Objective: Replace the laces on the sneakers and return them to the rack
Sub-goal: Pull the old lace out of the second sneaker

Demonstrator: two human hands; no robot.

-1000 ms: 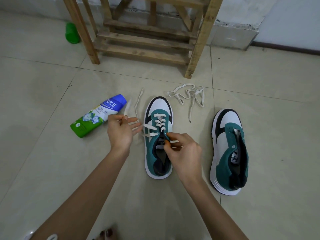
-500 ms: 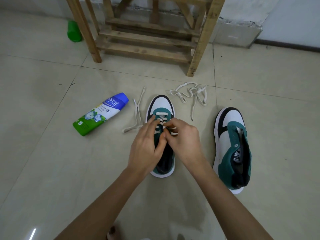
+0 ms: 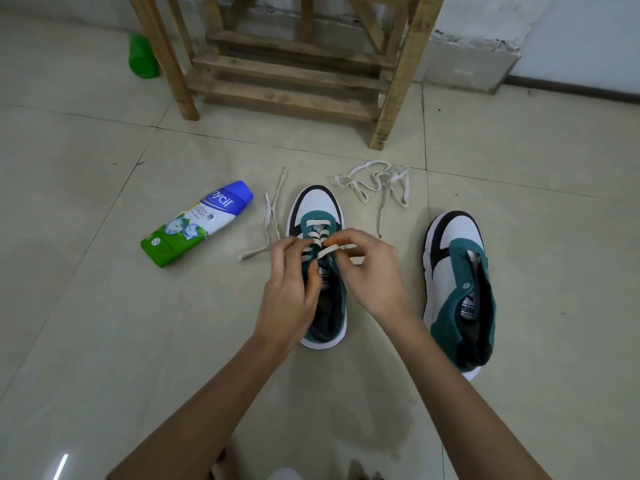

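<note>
While the left hand (image 3: 291, 282) and right hand (image 3: 370, 271) both pinch the lace (image 3: 325, 252) over one sneaker (image 3: 318, 209), a bottle (image 3: 197, 223) lies to their left, another sneaker (image 3: 453, 271) to their right, a loose lace (image 3: 374, 181) beyond.

The rack (image 3: 294, 74) stands at top centre. Below it a loose lace (image 3: 377, 183) lies on the floor (image 3: 104, 323), then one sneaker (image 3: 317, 206) mid-frame (the hands, left hand (image 3: 291, 282) and right hand (image 3: 370, 271), are over it at its threaded lace (image 3: 311, 233)). The bottle (image 3: 197, 223) lies to its left, the second sneaker (image 3: 453, 271) to its right.
</note>
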